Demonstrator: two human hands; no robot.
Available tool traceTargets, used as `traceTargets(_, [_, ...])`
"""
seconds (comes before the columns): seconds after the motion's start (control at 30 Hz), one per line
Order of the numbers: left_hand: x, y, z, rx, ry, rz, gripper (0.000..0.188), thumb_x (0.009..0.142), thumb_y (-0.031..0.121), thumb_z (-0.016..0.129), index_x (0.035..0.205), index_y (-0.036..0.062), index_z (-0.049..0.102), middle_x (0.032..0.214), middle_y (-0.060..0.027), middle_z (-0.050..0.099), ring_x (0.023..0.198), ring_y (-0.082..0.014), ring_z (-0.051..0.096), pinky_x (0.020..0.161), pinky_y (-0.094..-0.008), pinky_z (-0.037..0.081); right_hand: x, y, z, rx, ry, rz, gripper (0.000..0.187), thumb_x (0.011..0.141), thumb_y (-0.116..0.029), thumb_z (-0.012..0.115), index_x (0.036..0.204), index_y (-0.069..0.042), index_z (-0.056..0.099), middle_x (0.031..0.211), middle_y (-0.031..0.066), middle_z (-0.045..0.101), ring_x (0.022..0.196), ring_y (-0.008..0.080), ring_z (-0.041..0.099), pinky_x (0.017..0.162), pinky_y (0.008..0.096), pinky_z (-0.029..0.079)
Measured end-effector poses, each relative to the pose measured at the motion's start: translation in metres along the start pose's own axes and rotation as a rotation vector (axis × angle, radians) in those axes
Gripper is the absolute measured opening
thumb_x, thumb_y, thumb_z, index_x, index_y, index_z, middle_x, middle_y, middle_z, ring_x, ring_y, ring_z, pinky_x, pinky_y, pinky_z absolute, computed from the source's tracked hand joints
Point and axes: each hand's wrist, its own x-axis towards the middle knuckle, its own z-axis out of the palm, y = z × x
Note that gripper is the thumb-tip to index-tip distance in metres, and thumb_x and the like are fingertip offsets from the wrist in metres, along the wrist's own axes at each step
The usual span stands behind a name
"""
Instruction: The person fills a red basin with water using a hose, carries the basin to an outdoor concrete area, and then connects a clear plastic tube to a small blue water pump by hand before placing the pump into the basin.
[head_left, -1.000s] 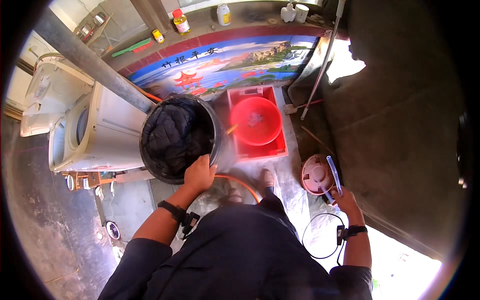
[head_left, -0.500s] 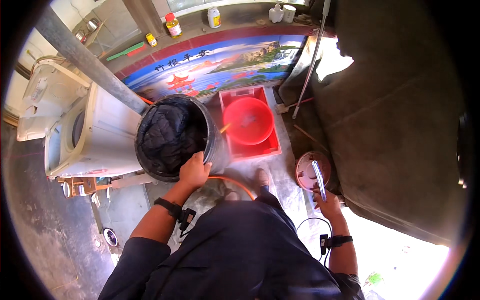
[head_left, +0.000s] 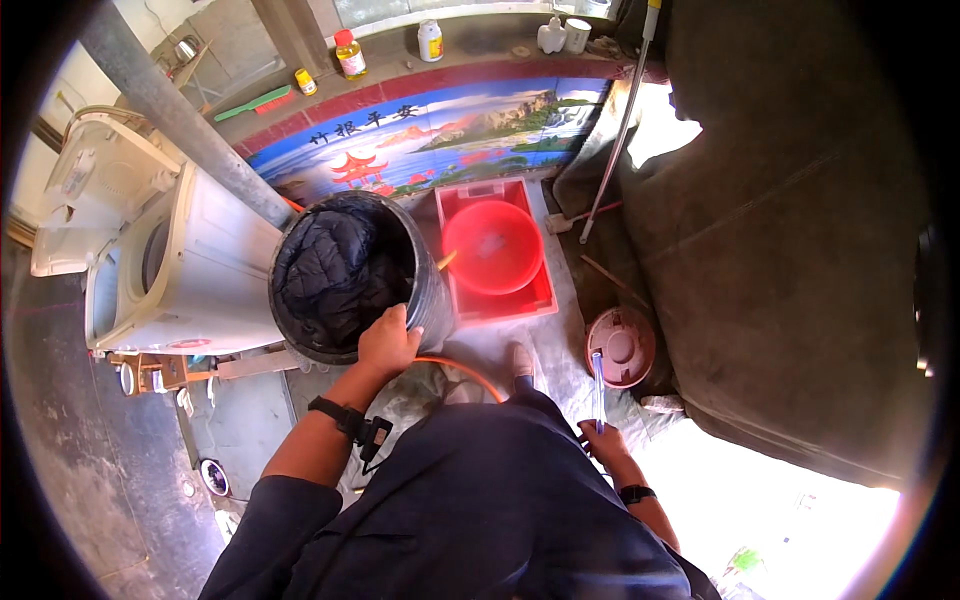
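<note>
As right hand (head_left: 605,444) grips, clear tube (head_left: 599,388), long axis pointing forward

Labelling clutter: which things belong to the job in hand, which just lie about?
Likely in use: black bin (left hand on it), dark fabric inside, clear tube (right hand).
Likely lying about: green brush, red-capped bottle, white bottle.

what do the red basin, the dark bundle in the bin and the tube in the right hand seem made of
Red basin: probably smooth plastic, judging by its even colour. Dark bundle: likely synthetic fabric with slight sheen, given its puffy folds. Tube: probably glossy plastic, see-through with bright streaks; glass possible.
</note>
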Motion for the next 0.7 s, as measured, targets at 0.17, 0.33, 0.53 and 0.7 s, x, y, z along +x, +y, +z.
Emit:
traceTargets(0.17, [-0.001,-0.002,0.002,0.015,0.018,0.000,0.048,0.087,0.032,0.060,0.120,-0.0024,0.052,0.116,-0.0236,0.060,0.105,-0.0406,0.060,0.088,-0.0487,0.049,0.004,0.010,-0.013,0.197,0.061,0.082,0.036,0.094,-0.033,0.059,0.114,-0.004,0.066,0.084,0.0096,0.071,0.057,0.0172,0.065,0.050,0.0297,0.047])
traceTargets(0.33, [-0.001,-0.004,0.004,0.017,0.027,0.020,0.049,0.087,0.032,0.060,0.121,-0.0030,0.052,0.115,-0.0235,0.060,0.105,-0.0406,0.060,0.088,-0.0486,0.049,0.007,0.015,-0.018,0.312,0.093,0.076,0.037,0.093,-0.033,0.061,0.113,-0.002,0.064,0.084,0.0115,0.070,0.057,0.0181,0.065,0.048,0.0287,0.046])
traceTargets(0.53, [0.000,-0.003,0.001,0.007,0.008,0.027,0.048,0.087,0.032,0.060,0.120,-0.0032,0.052,0.114,-0.0240,0.060,0.104,-0.0412,0.060,0.087,-0.0490,0.049,0.008,0.012,-0.010,0.298,0.084,0.093,0.038,0.093,-0.033,0.061,0.114,-0.001,0.064,0.083,0.0115,0.070,0.057,0.0180,0.065,0.048,0.0288,0.045])
traceTargets(0.7, [-0.001,-0.002,0.001,0.006,0.020,0.030,0.048,0.087,0.031,0.060,0.119,-0.0033,0.052,0.113,-0.0244,0.061,0.103,-0.0416,0.061,0.086,-0.0494,0.050,0.009,0.009,-0.010,0.285,0.080,0.092,0.038,0.093,-0.033,0.061,0.115,-0.002,0.064,0.084,0.0111,0.070,0.057,0.0177,0.065,0.049,0.0286,0.045])
